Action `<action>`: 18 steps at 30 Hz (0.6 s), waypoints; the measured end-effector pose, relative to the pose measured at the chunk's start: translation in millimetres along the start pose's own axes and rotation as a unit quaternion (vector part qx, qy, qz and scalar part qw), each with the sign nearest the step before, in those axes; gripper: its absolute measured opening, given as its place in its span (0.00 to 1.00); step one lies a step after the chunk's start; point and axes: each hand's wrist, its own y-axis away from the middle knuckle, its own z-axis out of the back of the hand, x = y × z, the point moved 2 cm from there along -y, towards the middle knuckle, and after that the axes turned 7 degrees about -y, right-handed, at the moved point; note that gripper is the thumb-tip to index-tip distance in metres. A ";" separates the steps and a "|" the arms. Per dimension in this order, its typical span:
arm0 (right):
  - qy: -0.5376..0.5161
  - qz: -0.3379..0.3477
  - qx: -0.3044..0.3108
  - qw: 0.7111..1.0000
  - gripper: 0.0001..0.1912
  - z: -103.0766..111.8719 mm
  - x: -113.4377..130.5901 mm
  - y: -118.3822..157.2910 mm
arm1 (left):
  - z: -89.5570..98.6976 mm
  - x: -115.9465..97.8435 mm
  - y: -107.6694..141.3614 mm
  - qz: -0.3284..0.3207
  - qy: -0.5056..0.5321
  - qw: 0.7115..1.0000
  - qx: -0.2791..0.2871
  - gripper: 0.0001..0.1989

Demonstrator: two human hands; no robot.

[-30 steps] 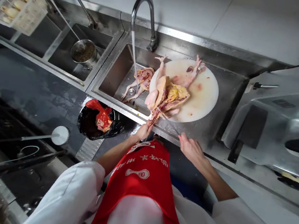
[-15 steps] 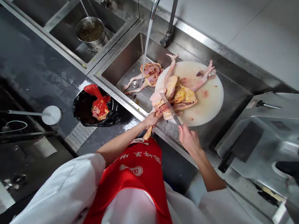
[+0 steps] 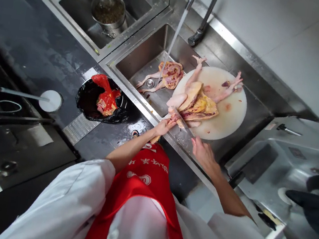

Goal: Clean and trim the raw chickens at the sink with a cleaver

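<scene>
A cut-open raw chicken (image 3: 200, 106) lies on a round white cutting board (image 3: 233, 121), its feet pointing toward the back of the sink. My left hand (image 3: 162, 129) is closed around what looks like the chicken's neck at the board's near edge; a yellowish end pokes out below the fingers. In my right hand (image 3: 203, 152) is a knife (image 3: 187, 129), its blade slanting left across the meat just beside my left hand. Left of the board, another piece of chicken (image 3: 172, 75) with its legs lies in the sink basin.
Water runs from a tap (image 3: 205, 21) into the basin (image 3: 134, 65). A metal pot (image 3: 114, 21) sits under another stream in the left sink. A black-lined bin (image 3: 85, 101) with red scraps stands on the floor. To the right are a steel counter (image 3: 284, 135) and a cleaver (image 3: 261, 162).
My view has shifted, so the sink appears farther right. The knife blade has come lower on the chicken, nearer my left hand, which keeps its hold.
</scene>
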 end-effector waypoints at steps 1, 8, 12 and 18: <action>0.003 0.000 0.000 1.000 0.20 2.3 0.5 -0.2 | -1.9 1.1 3.0 0.003 0.006 1.000 0.004 0.15; 0.006 0.032 0.007 0.999 0.19 8.7 34.0 -46.8 | 0.6 9.1 23.3 -0.012 -0.067 0.998 -0.009 0.15; 0.034 0.027 0.044 0.998 0.19 12.1 26.6 -43.6 | 7.5 15.7 24.8 -0.040 -0.119 0.992 -0.024 0.15; 0.003 0.061 -0.018 0.998 0.18 9.7 34.6 -52.5 | 3.4 24.5 27.6 -0.043 -0.158 0.986 -0.023 0.13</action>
